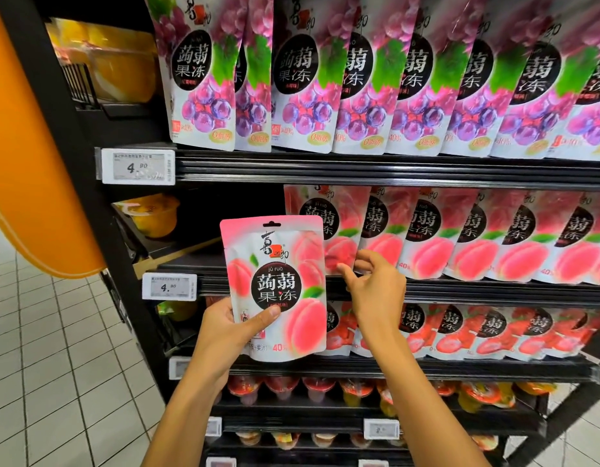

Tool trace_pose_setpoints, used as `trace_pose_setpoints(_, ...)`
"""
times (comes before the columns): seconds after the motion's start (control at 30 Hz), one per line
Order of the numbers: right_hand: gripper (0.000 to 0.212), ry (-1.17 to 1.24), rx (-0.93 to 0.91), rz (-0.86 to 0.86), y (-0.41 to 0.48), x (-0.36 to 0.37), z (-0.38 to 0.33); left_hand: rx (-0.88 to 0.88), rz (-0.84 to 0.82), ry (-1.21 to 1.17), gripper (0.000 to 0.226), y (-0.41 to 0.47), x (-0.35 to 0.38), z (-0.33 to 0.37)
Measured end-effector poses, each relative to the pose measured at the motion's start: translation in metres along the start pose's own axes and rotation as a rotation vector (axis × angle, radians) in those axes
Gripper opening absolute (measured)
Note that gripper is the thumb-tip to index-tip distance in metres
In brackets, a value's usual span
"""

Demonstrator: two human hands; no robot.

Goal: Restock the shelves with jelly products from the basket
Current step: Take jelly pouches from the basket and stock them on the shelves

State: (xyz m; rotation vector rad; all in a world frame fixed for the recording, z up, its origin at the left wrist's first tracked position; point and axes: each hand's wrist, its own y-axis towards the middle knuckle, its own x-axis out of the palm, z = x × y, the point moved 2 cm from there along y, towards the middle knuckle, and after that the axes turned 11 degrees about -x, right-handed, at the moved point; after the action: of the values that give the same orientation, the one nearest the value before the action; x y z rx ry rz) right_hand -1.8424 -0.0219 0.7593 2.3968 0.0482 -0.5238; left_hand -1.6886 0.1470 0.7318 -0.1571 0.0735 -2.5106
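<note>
On the middle shelf the row of shelved peach pouches [460,237] runs out of view at the right, and each pouch overlaps the next, so only the leftmost shows most of its face. The grape pouches [325,79] above are cut off at the top. The strawberry pouches [477,332] below are partly hidden by both forearms. The small print on the price tag [169,286] is too blurred to read.

The left hand [231,328] grips the peach jelly pouch [275,288] upright by its lower left corner. Its thumb lies across the front and its fingers are hidden behind. The pouch sits in front of the shelving, just left of the peach row, and covers the shelf lip [494,291] there.

The right hand [372,288] reaches to the bottom corner of the leftmost shelved pouch with thumb and forefinger narrowly apart and the other fingers loosely curled. I cannot tell whether it pinches the corner or only touches it.

A dark open gap [251,203] lies on the peach shelf left of the row, beside the orange jelly cups [150,214] in the next bay.
</note>
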Motion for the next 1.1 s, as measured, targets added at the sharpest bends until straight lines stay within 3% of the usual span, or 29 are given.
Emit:
trace_pose_setpoints(0.17,0.019,0.094,-0.269,0.123,-0.021,-0.016,-0.020,0.010,-0.017,0.008,0.034,0.006,0.003,0.006)
trace_pose_setpoints(0.23,0.014,0.270,-0.266,-0.067,-0.028,-0.015,-0.028,0.022,-0.011,0.021,0.040,0.009,0.006,0.011)
trace_pose_setpoints(0.3,0.032,0.426,-0.214,-0.338,-0.033,-0.011,-0.034,0.039,-0.017,0.021,0.037,0.010,0.009,0.015)
trace_pose_setpoints(0.37,0.035,0.555,-0.151,-0.470,-0.035,-0.007,-0.034,0.069,-0.027,0.003,0.028,0.012,0.013,0.017)
trace_pose_setpoints(0.43,0.017,0.621,-0.101,-0.450,-0.036,-0.005,-0.033,0.086,-0.009,0.004,0.024,0.014,0.015,0.019)
trace_pose_setpoints(0.53,0.013,0.636,-0.036,-0.368,-0.032,-0.001,-0.034,0.141,0.032,-0.021,0.037,0.017,0.016,0.023)
trace_pose_setpoints(0.63,0.012,0.658,0.005,-0.292,-0.025,0.002,-0.040,0.272,0.234,-0.023,0.048,0.013,0.011,0.029)
trace_pose_setpoints(0.73,0.013,0.630,-0.008,-0.230,-0.016,0.010,-0.049,0.453,0.405,0.216,0.033,0.005,0.006,0.029)
trace_pose_setpoints(0.83,0.022,0.553,-0.060,-0.165,-0.004,0.023,-0.058,0.551,0.368,0.485,0.025,0.004,0.013,0.028)
trace_pose_setpoints(0.93,0.029,0.507,-0.092,-0.156,0.004,0.038,-0.066,0.531,0.315,0.612,0.035,0.010,0.019,0.026)
trace_pose_setpoints(1.1,0.014,0.426,-0.140,-0.206,-0.002,0.047,-0.065,0.450,0.290,0.728,0.046,0.022,0.016,0.020)
